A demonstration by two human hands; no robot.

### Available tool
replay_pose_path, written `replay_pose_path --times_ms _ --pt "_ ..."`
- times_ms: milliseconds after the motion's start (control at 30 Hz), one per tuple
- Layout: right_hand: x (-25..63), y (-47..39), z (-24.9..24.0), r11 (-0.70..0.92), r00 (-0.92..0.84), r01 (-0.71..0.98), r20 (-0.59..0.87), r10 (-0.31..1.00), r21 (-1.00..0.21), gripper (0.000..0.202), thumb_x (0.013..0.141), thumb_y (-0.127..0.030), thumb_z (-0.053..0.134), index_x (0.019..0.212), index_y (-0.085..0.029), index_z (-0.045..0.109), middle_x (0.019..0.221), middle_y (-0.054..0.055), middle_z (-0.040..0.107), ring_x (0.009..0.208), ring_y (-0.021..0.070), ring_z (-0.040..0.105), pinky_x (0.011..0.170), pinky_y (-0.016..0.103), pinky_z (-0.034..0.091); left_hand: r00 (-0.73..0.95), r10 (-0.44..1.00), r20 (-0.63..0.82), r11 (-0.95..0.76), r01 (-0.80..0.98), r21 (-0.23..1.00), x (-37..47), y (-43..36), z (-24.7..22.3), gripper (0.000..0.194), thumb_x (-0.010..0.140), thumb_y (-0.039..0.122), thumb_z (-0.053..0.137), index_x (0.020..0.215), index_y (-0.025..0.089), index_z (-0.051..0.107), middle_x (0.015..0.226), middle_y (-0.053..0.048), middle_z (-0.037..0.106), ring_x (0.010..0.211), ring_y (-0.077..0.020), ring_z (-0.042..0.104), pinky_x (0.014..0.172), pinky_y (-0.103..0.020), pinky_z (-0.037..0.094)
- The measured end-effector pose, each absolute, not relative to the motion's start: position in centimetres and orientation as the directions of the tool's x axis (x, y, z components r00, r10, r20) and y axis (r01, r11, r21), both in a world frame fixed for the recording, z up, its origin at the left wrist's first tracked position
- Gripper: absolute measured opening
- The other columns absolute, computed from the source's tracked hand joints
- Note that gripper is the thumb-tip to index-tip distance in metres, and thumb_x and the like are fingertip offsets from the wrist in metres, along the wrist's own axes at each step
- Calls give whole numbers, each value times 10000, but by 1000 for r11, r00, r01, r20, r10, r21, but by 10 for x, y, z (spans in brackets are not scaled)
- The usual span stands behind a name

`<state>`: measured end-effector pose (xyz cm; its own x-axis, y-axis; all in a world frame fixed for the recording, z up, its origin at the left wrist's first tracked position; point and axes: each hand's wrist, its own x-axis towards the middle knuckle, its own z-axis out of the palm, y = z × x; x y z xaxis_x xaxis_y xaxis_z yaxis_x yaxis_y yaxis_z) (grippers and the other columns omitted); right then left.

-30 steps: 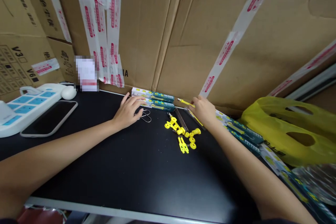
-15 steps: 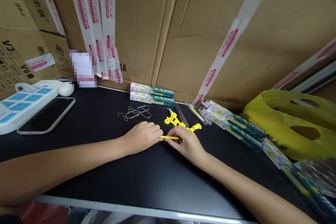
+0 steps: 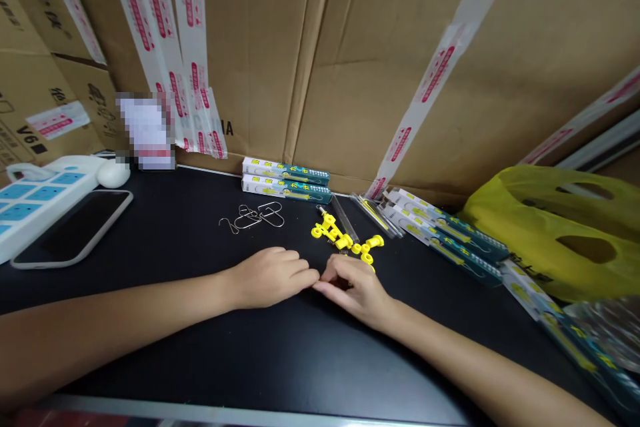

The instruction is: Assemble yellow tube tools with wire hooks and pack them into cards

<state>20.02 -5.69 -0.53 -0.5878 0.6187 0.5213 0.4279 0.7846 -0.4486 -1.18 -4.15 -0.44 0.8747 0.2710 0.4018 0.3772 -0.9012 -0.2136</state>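
My left hand (image 3: 270, 275) and my right hand (image 3: 356, 290) rest on the black table (image 3: 210, 353), their fingertips pinched together at one spot. The thin yellow rod that was between them is hidden under the fingers. Just behind my right hand lies a small heap of yellow plastic parts with springs (image 3: 345, 242). Farther back on the left are several bent wire hooks (image 3: 255, 217).
Two teal and white packs (image 3: 285, 180) lie against the cardboard wall (image 3: 310, 67); more packs (image 3: 440, 233) run off to the right. A yellow plastic bag (image 3: 560, 233) sits at the right. A phone (image 3: 70, 227) and a power strip (image 3: 30, 197) are at the left.
Both hands came back from the wall to the middle of the table, the right one bringing a thin yellow rod. The fingertips have now closed together over it.
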Motion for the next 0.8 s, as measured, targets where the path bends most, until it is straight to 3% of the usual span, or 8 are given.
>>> replay_pose_path --times_ms 67,133,200,300,600,800 --pt "207 -51 3 809 -578 447 566 588 -383 226 906 -254 482 696 -179 519 623 11 546 571 117 504 553 234 398 867 298 399 -900 395 -186 -12 -41 -5 192 926 179 381 1037 168 538 774 -7 613 688 -147 541 600 -287 369" --pt "216 -41 12 753 -486 575 608 628 -319 227 908 -229 464 691 -179 513 623 12 539 567 120 493 555 241 388 852 351 388 -891 431 -141 -13 -40 -6 213 901 155 389 1061 162 530 825 -18 623 720 -151 561 643 -283 396" --pt "224 -32 19 662 -426 708 600 678 -246 163 897 -216 478 751 -177 541 645 12 545 585 128 497 560 246 381 839 413 355 -877 471 -92 -13 -39 -6 177 886 157 394 978 166 545 818 -17 613 723 -153 567 662 -278 407" --pt "230 -24 24 614 -484 786 544 686 -75 119 891 -211 483 844 -175 586 762 40 587 716 164 538 638 267 406 820 484 305 -852 521 -48 -12 -38 -6 147 894 192 396 867 179 540 772 0 593 689 -147 566 629 -269 400" --pt "198 -4 23 621 -678 735 291 675 273 211 872 -265 557 1040 -172 643 949 91 582 866 227 490 709 319 384 795 517 317 -834 552 -25 -12 -39 -8 207 932 267 376 849 189 549 752 9 596 682 -138 581 605 -253 377" --pt "179 9 31 607 -690 701 140 710 375 124 859 -241 580 925 -178 665 942 93 576 901 236 484 701 322 348 796 507 331 -843 537 -1 -13 -38 -10 216 932 271 377 856 188 561 757 10 599 687 -133 580 613 -250 382"
